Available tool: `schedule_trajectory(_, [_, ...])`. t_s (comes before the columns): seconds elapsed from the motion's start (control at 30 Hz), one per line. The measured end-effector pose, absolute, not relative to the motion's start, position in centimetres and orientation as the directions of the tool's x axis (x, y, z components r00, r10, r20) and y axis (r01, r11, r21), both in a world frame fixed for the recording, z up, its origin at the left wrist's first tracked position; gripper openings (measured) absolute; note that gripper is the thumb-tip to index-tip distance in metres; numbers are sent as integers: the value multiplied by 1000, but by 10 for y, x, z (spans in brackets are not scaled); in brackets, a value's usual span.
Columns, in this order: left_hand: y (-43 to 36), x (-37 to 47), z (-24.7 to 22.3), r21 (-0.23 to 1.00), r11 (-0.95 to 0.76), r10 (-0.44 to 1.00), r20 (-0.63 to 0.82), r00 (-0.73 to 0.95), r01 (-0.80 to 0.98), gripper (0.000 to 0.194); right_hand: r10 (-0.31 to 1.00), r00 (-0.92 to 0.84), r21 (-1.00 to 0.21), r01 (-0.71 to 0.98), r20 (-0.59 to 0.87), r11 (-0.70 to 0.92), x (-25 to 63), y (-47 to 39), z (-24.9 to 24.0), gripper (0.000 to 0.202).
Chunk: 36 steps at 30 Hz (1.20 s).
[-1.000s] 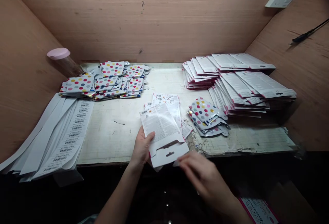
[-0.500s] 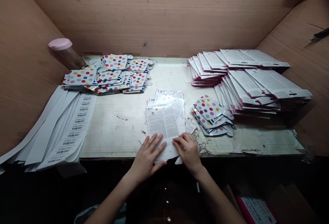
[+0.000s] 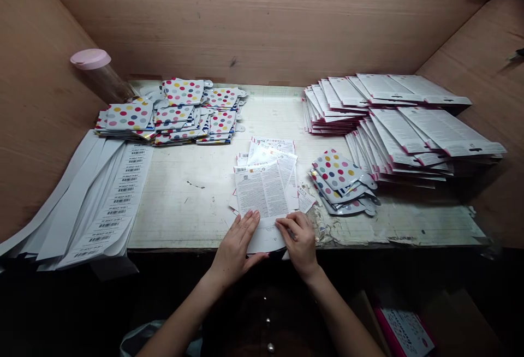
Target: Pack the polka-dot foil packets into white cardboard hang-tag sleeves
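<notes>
A printed white packet (image 3: 262,190) lies on top of a loose pile of similar packets at the table's near edge. On its lower left side rests my left hand (image 3: 239,242), its fingers stretched out flat. My right hand (image 3: 298,237) is at the packet's lower right, thumb and fingertips pressed together; whatever is between them is too small to make out. Just right of the pile is a small stack of polka-dot pouches (image 3: 338,174).
Polka-dot pouches (image 3: 129,117) are heaped at the back left before a pink-lidded bottle (image 3: 90,59). Barcode label strips (image 3: 117,209) hang over the near left edge. Stacks of white packets (image 3: 442,128) fill the back right. Wooden panels (image 3: 262,24) enclose the table.
The view has shifted slightly. The fingers of my left hand have drawn closer together on the packet. My right hand keeps nearly the same place and pinch.
</notes>
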<state>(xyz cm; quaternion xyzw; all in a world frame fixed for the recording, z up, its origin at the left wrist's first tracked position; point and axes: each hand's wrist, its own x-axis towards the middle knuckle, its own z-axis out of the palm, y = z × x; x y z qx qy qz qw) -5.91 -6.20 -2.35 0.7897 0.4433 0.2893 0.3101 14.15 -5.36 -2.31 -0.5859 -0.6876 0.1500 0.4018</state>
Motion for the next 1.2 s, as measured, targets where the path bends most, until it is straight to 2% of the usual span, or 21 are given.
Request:
schedule_trajectory(0.17, [-62, -59, -22, 770, -369, 896, 147, 418, 520, 82, 934, -38, -620, 739, 354, 265, 140, -52, -24, 16])
schedule_trajectory(0.3, [-62, -59, -21, 794, -356, 899, 146, 413, 494, 81, 936, -99, -530, 802, 337, 275, 138, -49, -27, 15])
schedule_trajectory(0.47, [-62, -60, -21, 752, -398, 886, 166, 434, 525, 83, 926, -170, -409, 860, 336, 306, 135, -52, -30, 19])
schedule_trajectory(0.63, [-62, -60, -21, 750, -412, 877, 172, 449, 518, 84, 931, -143, -529, 789, 336, 312, 138, -65, -28, 15])
schedule_trajectory(0.83, [-62, -60, -23, 718, -446, 870, 208, 448, 534, 85, 936, -117, -561, 773, 331, 295, 144, -56, -27, 14])
schedule_trajectory(0.93, [-62, -59, -23, 629, -496, 852, 219, 475, 599, 86, 941, -110, -564, 776, 321, 283, 141, -48, -28, 16])
schedule_trajectory(1.03, [-61, -59, -23, 491, -551, 828, 224, 514, 675, 88, 932, -138, -492, 818, 335, 298, 135, -54, -31, 17])
schedule_trajectory(1.13, [-61, -60, -22, 417, -578, 813, 225, 537, 701, 88, 899, -312, -406, 812, 308, 420, 133, -84, -28, 14])
schedule_trajectory(1.2, [-60, -61, -22, 396, -598, 800, 241, 549, 697, 85, 849, -490, -384, 758, 196, 527, 141, -107, -17, 14])
